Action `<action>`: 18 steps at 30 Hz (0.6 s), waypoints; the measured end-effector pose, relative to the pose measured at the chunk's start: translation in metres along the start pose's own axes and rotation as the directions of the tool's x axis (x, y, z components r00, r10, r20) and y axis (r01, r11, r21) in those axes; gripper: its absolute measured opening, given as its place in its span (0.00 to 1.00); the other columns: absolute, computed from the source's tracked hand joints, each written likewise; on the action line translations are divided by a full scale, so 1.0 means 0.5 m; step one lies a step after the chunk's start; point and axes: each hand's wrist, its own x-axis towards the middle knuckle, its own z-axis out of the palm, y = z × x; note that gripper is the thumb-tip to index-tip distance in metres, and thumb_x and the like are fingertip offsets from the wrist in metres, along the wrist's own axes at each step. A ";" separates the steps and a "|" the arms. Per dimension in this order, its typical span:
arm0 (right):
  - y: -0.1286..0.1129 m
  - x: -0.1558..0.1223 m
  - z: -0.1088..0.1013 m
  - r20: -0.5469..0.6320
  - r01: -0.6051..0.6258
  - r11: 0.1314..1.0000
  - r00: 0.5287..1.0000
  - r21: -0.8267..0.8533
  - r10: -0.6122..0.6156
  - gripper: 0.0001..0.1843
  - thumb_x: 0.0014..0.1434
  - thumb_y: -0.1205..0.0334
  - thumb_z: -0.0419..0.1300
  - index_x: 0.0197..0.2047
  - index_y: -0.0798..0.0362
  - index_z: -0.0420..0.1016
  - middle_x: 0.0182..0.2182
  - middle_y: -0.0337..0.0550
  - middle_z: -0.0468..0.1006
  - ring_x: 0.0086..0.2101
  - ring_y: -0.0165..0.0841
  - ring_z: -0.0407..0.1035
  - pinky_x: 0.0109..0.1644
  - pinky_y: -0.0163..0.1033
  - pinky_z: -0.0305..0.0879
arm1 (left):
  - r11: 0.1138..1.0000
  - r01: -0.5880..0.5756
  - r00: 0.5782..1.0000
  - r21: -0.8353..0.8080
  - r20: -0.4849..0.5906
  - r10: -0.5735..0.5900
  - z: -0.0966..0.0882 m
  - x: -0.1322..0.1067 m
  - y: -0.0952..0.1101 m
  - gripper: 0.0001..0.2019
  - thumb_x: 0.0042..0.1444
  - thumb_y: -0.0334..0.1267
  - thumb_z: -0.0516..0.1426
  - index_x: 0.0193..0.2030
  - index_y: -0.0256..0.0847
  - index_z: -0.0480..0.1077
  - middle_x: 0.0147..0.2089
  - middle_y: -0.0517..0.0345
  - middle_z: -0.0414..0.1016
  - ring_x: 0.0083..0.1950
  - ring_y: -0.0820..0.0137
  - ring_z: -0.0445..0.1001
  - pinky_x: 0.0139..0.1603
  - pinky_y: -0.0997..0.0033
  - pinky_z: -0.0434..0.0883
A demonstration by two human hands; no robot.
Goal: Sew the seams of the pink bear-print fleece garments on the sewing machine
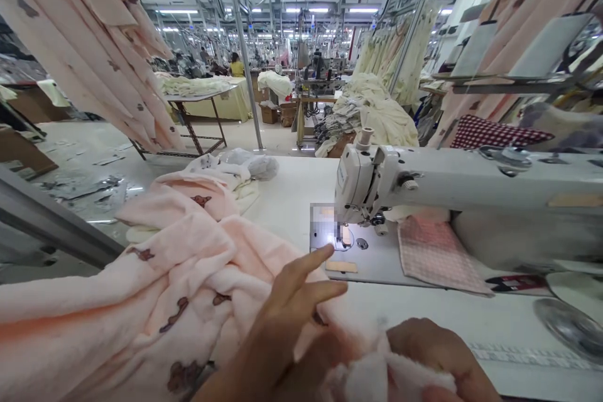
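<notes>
Pale pink plush fabric [188, 264] with brown animal motifs lies bunched over the left of the table and reaches under both hands. My left hand [282, 314] is at the fabric's near part. Two of its fingers stretch toward the sewing machine's needle area, while the lower fingers curl in against the fabric, partly blurred. My right hand [433, 352] is closed round a folded edge of the same fabric at the bottom. Just beyond the hands stands a white sewing machine [367, 182], its lamp lighting the needle plate [320, 239].
A pink checked cloth [438, 254] lies under the machine arm. A measuring tape strip [527, 357] runs along the right of the table [296, 182]. Thread cones [541, 44] stand at upper right. Pink fabric hangs [94, 44] at left. A person in yellow [237, 66] is far back.
</notes>
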 end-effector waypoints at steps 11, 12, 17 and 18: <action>-0.075 0.024 0.012 0.100 0.108 0.982 0.991 -0.157 -0.093 0.17 0.59 0.66 0.52 0.23 0.52 0.49 0.46 0.40 0.70 0.43 0.36 0.68 0.45 0.42 0.66 | 0.912 0.172 0.939 0.374 0.217 -0.266 0.027 0.027 0.051 0.15 0.35 0.37 0.69 0.23 0.38 0.66 0.21 0.66 0.67 0.24 0.74 0.66 0.22 0.77 0.58; -0.080 0.023 0.019 0.083 0.076 0.985 0.995 -0.157 -0.063 0.15 0.59 0.67 0.52 0.23 0.51 0.52 0.46 0.40 0.72 0.42 0.35 0.70 0.43 0.40 0.67 | 0.912 0.147 0.947 0.384 0.210 -0.242 0.025 0.026 0.053 0.16 0.34 0.37 0.70 0.22 0.38 0.65 0.20 0.66 0.66 0.22 0.75 0.65 0.21 0.78 0.57; -0.096 0.020 0.040 0.008 0.066 0.949 0.998 -0.310 -0.067 0.24 0.56 0.70 0.53 0.54 0.39 0.64 0.41 0.41 0.76 0.39 0.36 0.71 0.42 0.39 0.68 | 0.863 -0.129 0.990 0.489 0.016 0.139 0.018 0.016 0.048 0.08 0.52 0.29 0.56 0.23 0.37 0.65 0.23 0.60 0.65 0.25 0.73 0.64 0.23 0.75 0.57; -0.098 0.022 0.041 0.016 0.108 0.935 0.994 -0.339 -0.109 0.29 0.54 0.71 0.54 0.57 0.38 0.62 0.42 0.41 0.75 0.40 0.37 0.70 0.43 0.40 0.67 | 0.826 -0.169 0.977 0.537 -0.018 0.211 0.017 0.013 0.047 0.10 0.53 0.27 0.52 0.23 0.37 0.64 0.23 0.59 0.63 0.25 0.73 0.62 0.23 0.75 0.56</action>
